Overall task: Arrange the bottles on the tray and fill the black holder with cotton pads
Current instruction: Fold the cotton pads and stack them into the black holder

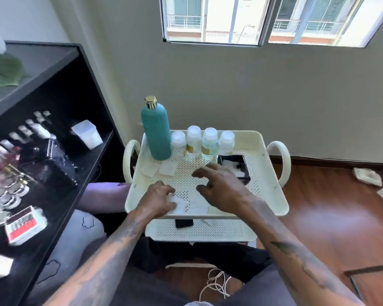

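A tall teal bottle point(157, 133) with a gold cap stands at the back left of the cream perforated tray point(265, 173). Beside it stands a row of several small clear bottles point(202, 142) with white caps. The black holder point(244, 173) sits at the right, with white cotton pads inside. Loose cotton pads point(195, 205) lie near the tray's front edge, and two more pads point(159, 168) lie by the teal bottle. My left hand point(158, 200) presses curled fingers on a front pad. My right hand point(219, 186) hovers with spread fingers just left of the holder, holding nothing.
A black shelf unit point(53, 138) at the left holds small bottles, a dark bag and a white container. The cart's lower shelf point(208, 230) carries a black phone point(184, 223). White cable lies on the wooden floor below. The wall and window are behind the cart.
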